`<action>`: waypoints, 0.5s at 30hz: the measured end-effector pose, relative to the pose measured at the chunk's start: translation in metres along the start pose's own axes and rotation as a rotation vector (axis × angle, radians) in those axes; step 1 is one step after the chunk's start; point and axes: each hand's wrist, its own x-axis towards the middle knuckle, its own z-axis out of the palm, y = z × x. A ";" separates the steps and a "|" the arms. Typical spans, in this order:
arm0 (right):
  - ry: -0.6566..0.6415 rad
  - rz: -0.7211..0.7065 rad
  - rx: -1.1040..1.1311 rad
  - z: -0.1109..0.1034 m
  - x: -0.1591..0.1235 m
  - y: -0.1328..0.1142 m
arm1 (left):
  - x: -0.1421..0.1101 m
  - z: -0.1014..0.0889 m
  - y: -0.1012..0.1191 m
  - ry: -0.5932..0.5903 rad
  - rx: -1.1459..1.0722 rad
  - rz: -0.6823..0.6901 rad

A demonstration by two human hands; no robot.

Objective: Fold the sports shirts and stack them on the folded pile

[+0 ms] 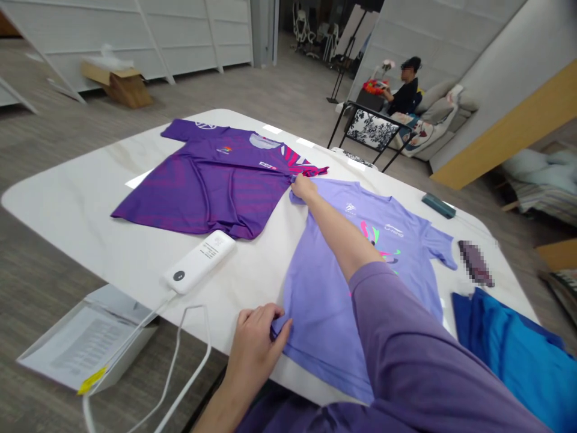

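A lavender T-shirt (324, 288) lies spread face up on the white table, with a white logo and bright print on its chest. My right hand (305, 187) reaches across it and is closed at its left sleeve, right beside the dark purple T-shirt (180, 186); the fingertips are partly hidden. At the near left corner of the lavender hem, my left hand (259, 337) pinches the fabric between thumb and fingers. The dark purple T-shirt lies rumpled to the left, its red-patterned sleeve close to my right hand.
On the white table (58, 180) lie a white power bank (201, 261) with a cable, a dark green case (439, 205), a blurred-out item (476, 263) and folded blue clothes (518, 349). An open white box (76, 343) sits below the left edge. Beyond are a chair (372, 129) and a seated person (403, 90).
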 end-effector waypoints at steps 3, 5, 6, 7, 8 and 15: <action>0.099 0.064 0.072 -0.008 0.002 0.012 | 0.012 0.000 0.013 0.030 -0.179 0.006; 0.176 0.057 0.207 -0.023 -0.003 0.026 | 0.017 0.000 0.027 0.082 -0.282 0.046; 0.212 0.070 0.300 -0.033 -0.007 0.036 | 0.019 0.001 0.035 0.101 -0.320 0.086; 0.245 0.094 0.405 -0.045 -0.014 0.048 | 0.020 0.003 0.044 0.113 -0.345 0.134; 0.276 0.122 0.515 -0.058 -0.022 0.061 | 0.020 0.005 0.053 0.114 -0.358 0.186; 0.579 0.260 0.945 -0.140 -0.121 0.205 | 0.011 0.039 0.110 -0.101 -0.314 0.545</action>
